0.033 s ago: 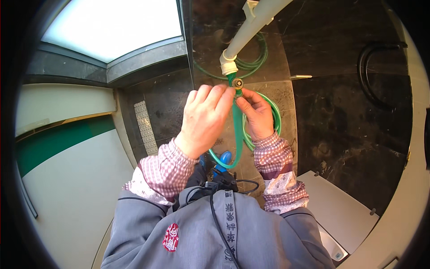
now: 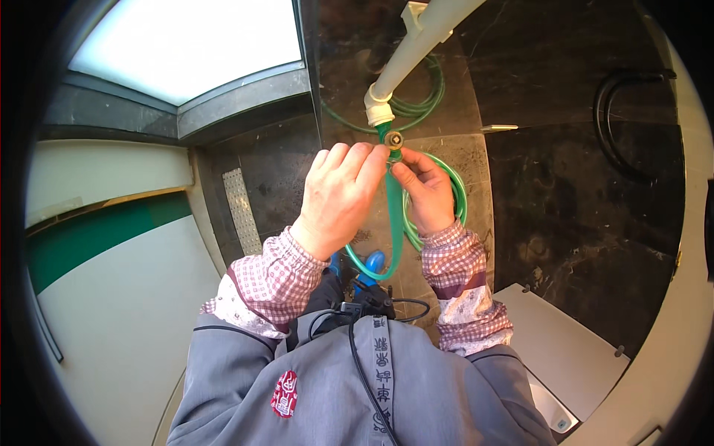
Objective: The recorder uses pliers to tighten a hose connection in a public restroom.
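Note:
A green tap with a brass-coloured round end hangs below the white elbow of a thick pipe. From its lower end a translucent green hose runs down and curves to the left. My right hand pinches the top of the hose between thumb and fingers, just under the tap. Opposite it, my left hand is closed with its back upward, fingertips against the joint of tap and hose. What those left fingertips grip is hidden behind the hand.
The white pipe slants in from above. Coiled green hose lies on the floor beside my right hand, with another coil behind the elbow. A bright window and a white panel stand left; a black hose is at right.

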Available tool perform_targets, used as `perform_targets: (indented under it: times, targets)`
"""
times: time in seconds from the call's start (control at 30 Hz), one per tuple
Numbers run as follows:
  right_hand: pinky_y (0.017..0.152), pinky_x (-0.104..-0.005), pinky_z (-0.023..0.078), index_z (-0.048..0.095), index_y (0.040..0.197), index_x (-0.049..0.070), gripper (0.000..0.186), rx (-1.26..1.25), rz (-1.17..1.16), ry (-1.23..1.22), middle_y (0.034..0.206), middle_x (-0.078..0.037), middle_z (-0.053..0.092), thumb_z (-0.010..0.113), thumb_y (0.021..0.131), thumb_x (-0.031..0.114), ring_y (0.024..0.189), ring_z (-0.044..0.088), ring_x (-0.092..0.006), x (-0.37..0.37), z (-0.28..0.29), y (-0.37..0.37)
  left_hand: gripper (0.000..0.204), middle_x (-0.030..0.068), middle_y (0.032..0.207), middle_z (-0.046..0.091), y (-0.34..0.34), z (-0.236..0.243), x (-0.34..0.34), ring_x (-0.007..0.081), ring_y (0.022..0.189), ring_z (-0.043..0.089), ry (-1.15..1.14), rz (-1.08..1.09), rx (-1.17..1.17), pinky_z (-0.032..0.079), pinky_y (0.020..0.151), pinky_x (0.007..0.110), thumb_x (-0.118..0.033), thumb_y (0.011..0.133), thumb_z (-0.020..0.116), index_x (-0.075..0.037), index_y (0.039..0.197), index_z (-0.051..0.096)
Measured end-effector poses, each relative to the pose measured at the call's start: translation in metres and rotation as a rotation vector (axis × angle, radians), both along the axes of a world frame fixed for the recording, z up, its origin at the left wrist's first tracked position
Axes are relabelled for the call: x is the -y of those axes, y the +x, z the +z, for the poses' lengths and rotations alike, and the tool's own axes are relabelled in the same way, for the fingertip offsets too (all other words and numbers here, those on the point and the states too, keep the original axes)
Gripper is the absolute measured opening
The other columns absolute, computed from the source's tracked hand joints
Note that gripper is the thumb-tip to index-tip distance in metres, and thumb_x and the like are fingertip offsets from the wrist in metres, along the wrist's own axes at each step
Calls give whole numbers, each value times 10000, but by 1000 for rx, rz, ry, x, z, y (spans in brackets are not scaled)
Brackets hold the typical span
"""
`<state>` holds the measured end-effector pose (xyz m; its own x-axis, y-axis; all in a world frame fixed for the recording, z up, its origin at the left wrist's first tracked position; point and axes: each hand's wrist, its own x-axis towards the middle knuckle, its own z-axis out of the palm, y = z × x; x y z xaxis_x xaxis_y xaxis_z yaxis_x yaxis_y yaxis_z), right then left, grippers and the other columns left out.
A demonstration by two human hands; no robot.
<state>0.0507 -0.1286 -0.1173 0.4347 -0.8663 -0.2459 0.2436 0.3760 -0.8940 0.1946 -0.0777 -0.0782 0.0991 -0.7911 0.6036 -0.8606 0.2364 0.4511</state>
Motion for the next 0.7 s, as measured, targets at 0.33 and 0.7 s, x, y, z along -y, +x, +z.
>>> perform_targets:
  times: [0.33, 0.7]
  targets:
    - [469, -239, 417, 561, 817, 3, 174, -633, 91, -422, 570, -63, 563, 604, 814, 171, 490, 532, -100, -22, 40, -8, 170, 63, 704, 517, -1, -4, 1, 220, 608, 523, 95, -101, -32, 439, 540, 308, -24, 667, 650, -33, 813, 565]
    - [551, -419, 448, 560, 806, 3, 102, -955, 322, -774, 647, -172, 579, 526, 783, 97, 626, 575, -358, -4, 68, -3, 202, 43, 706, 486, 8, -6, -4, 197, 598, 539, 287, -153, 51, 445, 514, 303, -40, 655, 539, -70, 854, 532]
